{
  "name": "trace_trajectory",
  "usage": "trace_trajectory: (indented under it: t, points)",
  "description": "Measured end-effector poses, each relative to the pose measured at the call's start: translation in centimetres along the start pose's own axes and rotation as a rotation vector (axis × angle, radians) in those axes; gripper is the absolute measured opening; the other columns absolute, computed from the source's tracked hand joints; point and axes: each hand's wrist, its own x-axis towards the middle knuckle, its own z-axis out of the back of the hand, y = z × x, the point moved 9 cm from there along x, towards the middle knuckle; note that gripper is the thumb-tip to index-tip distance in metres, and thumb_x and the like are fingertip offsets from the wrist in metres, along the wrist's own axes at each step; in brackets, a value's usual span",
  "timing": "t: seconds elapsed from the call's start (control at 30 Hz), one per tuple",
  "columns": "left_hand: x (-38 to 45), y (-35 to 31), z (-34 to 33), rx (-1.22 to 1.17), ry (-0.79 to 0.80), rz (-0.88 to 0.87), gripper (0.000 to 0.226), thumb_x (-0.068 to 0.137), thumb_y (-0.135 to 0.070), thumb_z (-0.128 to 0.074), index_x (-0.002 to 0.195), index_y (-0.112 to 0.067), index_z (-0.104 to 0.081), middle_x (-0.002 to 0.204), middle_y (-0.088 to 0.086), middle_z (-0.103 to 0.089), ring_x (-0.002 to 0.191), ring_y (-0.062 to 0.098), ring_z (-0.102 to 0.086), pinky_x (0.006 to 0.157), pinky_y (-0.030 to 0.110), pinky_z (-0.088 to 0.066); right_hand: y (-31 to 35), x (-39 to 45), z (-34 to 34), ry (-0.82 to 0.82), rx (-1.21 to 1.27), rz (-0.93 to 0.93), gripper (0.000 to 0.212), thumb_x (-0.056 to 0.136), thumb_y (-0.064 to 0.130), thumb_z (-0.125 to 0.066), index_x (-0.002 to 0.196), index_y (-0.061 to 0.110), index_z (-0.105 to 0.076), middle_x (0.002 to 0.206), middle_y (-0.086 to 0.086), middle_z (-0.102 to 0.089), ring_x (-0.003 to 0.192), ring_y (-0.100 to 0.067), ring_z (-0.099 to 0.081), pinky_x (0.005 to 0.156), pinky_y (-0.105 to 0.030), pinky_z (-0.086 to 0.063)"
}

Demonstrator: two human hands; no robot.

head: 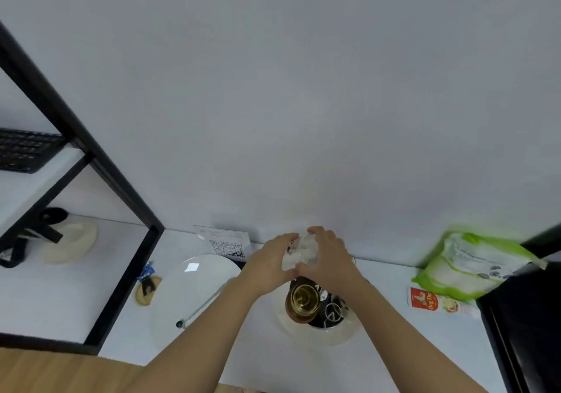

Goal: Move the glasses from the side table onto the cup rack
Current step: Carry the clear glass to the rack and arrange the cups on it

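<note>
- Above the far side of the cup rack (331, 326), both hands hold one clear glass (299, 251) between them, close to the white wall.
- The left hand (270, 259) curls round the glass's left side; the right hand (326, 257) wraps its right side and top, thumb and fingers folded over it.
- Motion blur softens the glass, so which way its mouth faces cannot be told.
- An amber glass (303, 301) already sits on the rack, just near of the hands, with bare wire prongs (334, 313) showing to its right.
- By judgement, the step in hand is seating the clear glass on a free prong at the rack's far side.
- Thin clear glass is likely light, rigid, slippery and brittle; a firm hold round the body, not the rim, looks safest.
- It should go down gently, since a knock against the wire or the amber glass could chip it.
- To the left lies a white plate (194, 289) with a thin utensil (206, 301) across it, and a QR-code card (226, 245) leans on the wall beyond.
- At the right stand a green-and-white bag (473, 265) and a red packet (437, 303).
- A black shelf frame (91, 155) fills the left side.
</note>
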Motion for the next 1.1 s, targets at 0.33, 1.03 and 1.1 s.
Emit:
trace_trajectory:
  t: [0.33,1.03,1.1]
  points:
    - [1.0,4.2,-3.2,-0.136,0.082,0.096,0.077,0.083,-0.044,-0.077,0.148,-0.031,-0.038,0.142,-0.010,-0.054,0.128,0.013,-0.055,0.106,0.041,-0.049,-0.6,0.9,-3.2,0.024,-0.093,-0.054,0.083,0.077,0.038,-0.070,0.150,0.028,-0.032,0.133,-0.003,-0.036,0.121,-0.026,-0.042,0.100,-0.035,-0.041]
    - [2.5,8.1,-6.8,-0.131,0.192,0.183,0.082,0.093,-0.036,-0.070,0.160,-0.026,-0.022,0.161,-0.002,-0.038,0.140,0.020,-0.047,0.110,0.032,-0.042,-2.6,4.3,-7.4,0.125,-0.651,-0.069,0.081,0.081,0.062,-0.064,0.146,0.023,-0.035,0.142,-0.008,-0.048,0.133,-0.035,-0.039,0.105,-0.046,-0.034]
    - [2.6,8.2,-7.0,-0.136,0.204,0.193,0.085,0.092,-0.036,-0.071,0.160,-0.026,-0.021,0.162,-0.002,-0.036,0.141,0.021,-0.046,0.113,0.036,-0.042,-2.8,4.5,-7.6,0.140,-0.678,-0.080,0.080,0.081,0.061,-0.065,0.145,0.023,-0.036,0.141,-0.007,-0.049,0.133,-0.035,-0.039,0.105,-0.046,-0.033]
